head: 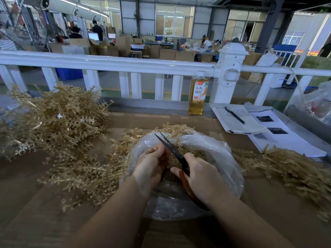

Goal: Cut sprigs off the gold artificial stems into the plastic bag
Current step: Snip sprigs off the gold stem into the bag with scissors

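The gold artificial stems (59, 120) are thin, pale gold plastic branches with many short side sprigs, piled on the brown tabletop (35, 203) to the left, in front and to the right of the clear plastic bag (223, 158). The bag lies open in the middle, with cut sprigs (195, 153) inside. The left hand (150, 163) pinches a stem over the bag, but the stem itself is mostly hidden by the fingers. The right hand (202, 174) has its grip closed around the red handles of the scissors (172, 145), blades slightly apart.

Plastic bag (206, 149) sits between stem piles (53, 119); bottle (197, 93) stands behind it.
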Demonstrator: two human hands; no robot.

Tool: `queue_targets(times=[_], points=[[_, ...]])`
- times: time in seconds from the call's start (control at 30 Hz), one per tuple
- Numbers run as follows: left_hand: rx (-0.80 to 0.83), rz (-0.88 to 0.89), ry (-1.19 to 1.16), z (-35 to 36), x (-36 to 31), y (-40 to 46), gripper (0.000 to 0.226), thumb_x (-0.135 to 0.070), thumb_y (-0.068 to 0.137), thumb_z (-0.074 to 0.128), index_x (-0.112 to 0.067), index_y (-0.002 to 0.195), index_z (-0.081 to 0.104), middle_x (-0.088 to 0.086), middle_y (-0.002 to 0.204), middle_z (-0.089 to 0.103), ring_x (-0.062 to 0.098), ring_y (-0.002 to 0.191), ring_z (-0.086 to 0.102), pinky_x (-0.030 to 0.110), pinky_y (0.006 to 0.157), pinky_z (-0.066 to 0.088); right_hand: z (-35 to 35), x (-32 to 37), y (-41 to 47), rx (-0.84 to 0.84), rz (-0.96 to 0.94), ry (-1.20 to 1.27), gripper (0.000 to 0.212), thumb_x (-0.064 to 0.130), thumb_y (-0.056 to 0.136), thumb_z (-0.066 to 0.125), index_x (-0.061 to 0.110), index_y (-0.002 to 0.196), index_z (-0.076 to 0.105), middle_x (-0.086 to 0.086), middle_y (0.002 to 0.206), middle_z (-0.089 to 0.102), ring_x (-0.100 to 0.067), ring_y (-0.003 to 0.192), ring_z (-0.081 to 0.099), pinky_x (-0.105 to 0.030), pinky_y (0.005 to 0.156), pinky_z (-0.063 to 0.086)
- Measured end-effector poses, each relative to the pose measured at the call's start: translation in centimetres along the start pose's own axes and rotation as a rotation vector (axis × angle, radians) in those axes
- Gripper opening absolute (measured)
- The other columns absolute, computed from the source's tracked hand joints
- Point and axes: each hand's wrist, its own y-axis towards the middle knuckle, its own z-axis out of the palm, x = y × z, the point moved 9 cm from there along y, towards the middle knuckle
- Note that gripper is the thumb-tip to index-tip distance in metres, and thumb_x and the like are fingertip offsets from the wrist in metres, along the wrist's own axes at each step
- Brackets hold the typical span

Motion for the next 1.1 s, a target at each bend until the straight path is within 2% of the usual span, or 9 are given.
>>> queue_targets(times=[0.2, 0.47, 0.57, 0.67, 0.73, 0.83, 0.97, 1.1], points=[[0.039, -0.008, 0.024, 0.2, 0.14, -0.02, 0.021, -0.006, 0.094, 0.05, -0.006, 0.075, 0.06, 0.006, 0.066, 0.065, 0.013, 0.054, 0.062, 0.021, 0.05, 0.052, 0.08, 0.07, 0.25, 0.024, 0.014, 0.007, 0.04, 0.062, 0.091, 0.041, 0.025, 0.103, 0.046, 0.002, 0.091, 0.06, -0.016, 0.085, 0.058, -0.029, 0.076, 0.047], [0.054, -0.025, 0.033, 0.27, 0.18, -0.06, 0.019, -0.006, 0.094, 0.049, -0.008, 0.078, 0.058, 0.004, 0.067, 0.06, 0.014, 0.058, 0.057, 0.025, 0.056, 0.05, -0.25, 0.39, 0.6, 0.026, 0.008, 0.018, 0.038, 0.061, 0.092, 0.043, 0.023, 0.097, 0.047, 0.005, 0.08, 0.059, -0.015, 0.078, 0.058, -0.026, 0.068, 0.044], [0.066, -0.029, 0.004, 0.37, 0.15, -0.12, 0.014, -0.007, 0.095, 0.048, -0.007, 0.087, 0.059, 0.006, 0.076, 0.06, 0.015, 0.063, 0.059, 0.026, 0.057, 0.051, -0.04, 0.38, 0.57, 0.031, 0.006, 0.006, 0.039, 0.061, 0.092, 0.042, 0.023, 0.098, 0.048, 0.004, 0.082, 0.061, -0.014, 0.077, 0.059, -0.028, 0.072, 0.048], [0.06, -0.028, -0.029, 0.38, 0.11, -0.15, 0.012, -0.012, 0.095, 0.05, -0.008, 0.103, 0.058, 0.007, 0.084, 0.061, 0.016, 0.069, 0.06, 0.027, 0.062, 0.05, 0.03, 0.46, 0.41, 0.025, -0.01, -0.018, 0.036, 0.062, 0.092, 0.041, 0.027, 0.092, 0.04, 0.007, 0.076, 0.054, -0.012, 0.069, 0.051, -0.025, 0.064, 0.038], [0.032, -0.006, -0.058, 0.19, 0.01, -0.05, 0.007, -0.01, 0.094, 0.052, -0.009, 0.089, 0.057, 0.006, 0.081, 0.06, 0.017, 0.069, 0.06, 0.028, 0.061, 0.051, 0.0, 0.49, 0.35, 0.029, -0.015, -0.027, 0.034, 0.062, 0.092, 0.041, 0.028, 0.092, 0.038, 0.009, 0.074, 0.05, -0.011, 0.067, 0.048, -0.024, 0.062, 0.034], [0.001, 0.023, -0.075, -0.04, -0.04, 0.06, 0.024, -0.007, 0.093, 0.052, -0.013, 0.07, 0.051, 0.004, 0.07, 0.061, 0.015, 0.062, 0.062, 0.025, 0.055, 0.054, -0.08, 0.42, 0.28, 0.021, -0.015, -0.025, 0.033, 0.063, 0.091, 0.041, 0.029, 0.093, 0.039, 0.009, 0.077, 0.052, -0.01, 0.069, 0.049, -0.022, 0.062, 0.033], [-0.022, 0.029, -0.071, -0.12, -0.09, -0.08, 0.024, -0.003, 0.094, 0.049, -0.011, 0.073, 0.053, 0.003, 0.063, 0.063, 0.011, 0.053, 0.063, 0.02, 0.049, 0.052, 0.07, 0.38, 0.24, 0.016, -0.01, -0.017, 0.035, 0.063, 0.091, 0.041, 0.028, 0.101, 0.045, 0.007, 0.087, 0.06, -0.01, 0.077, 0.056, -0.021, 0.067, 0.04], [-0.028, 0.01, -0.062, 0.07, -0.1, -0.19, 0.015, -0.003, 0.094, 0.05, -0.008, 0.082, 0.057, 0.004, 0.07, 0.065, 0.012, 0.055, 0.065, 0.021, 0.049, 0.052, 0.03, 0.35, 0.41, 0.027, -0.012, -0.005, 0.034, 0.061, 0.092, 0.042, 0.028, 0.099, 0.045, 0.009, 0.082, 0.056, -0.011, 0.076, 0.054, -0.022, 0.067, 0.04]])
